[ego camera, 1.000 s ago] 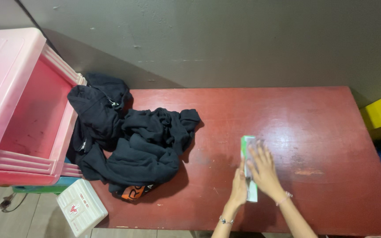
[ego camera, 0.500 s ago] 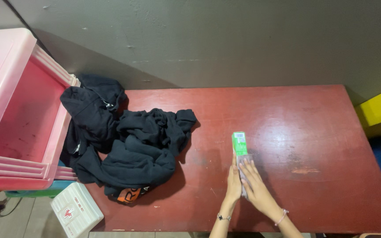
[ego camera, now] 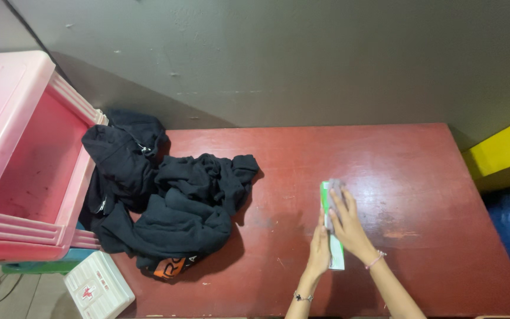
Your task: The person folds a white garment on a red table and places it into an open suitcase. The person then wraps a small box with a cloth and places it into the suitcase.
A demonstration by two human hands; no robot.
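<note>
A long, narrow green and white box [ego camera: 337, 259] lies flat on the dark red table [ego camera: 420, 159], towards its front edge. My left hand [ego camera: 319, 251] grips the box's left side near its near end. My right hand [ego camera: 347, 228] lies flat on top of the box with the fingers spread, pressing a small grey cloth [ego camera: 336, 186] onto the far end. Most of the box's top is hidden under my right hand.
A heap of black clothes [ego camera: 178, 207] covers the table's left end and hangs over its edge. A large open pink plastic bin [ego camera: 30, 153] stands to the left, with a white first-aid case [ego camera: 98, 286] on the floor below. A yellow object [ego camera: 503, 147] stands at the right.
Half a second ago my right hand and the cloth were at the box's near end, leaving the far end bare. They have now slid back to the far end. My left hand stayed put.
</note>
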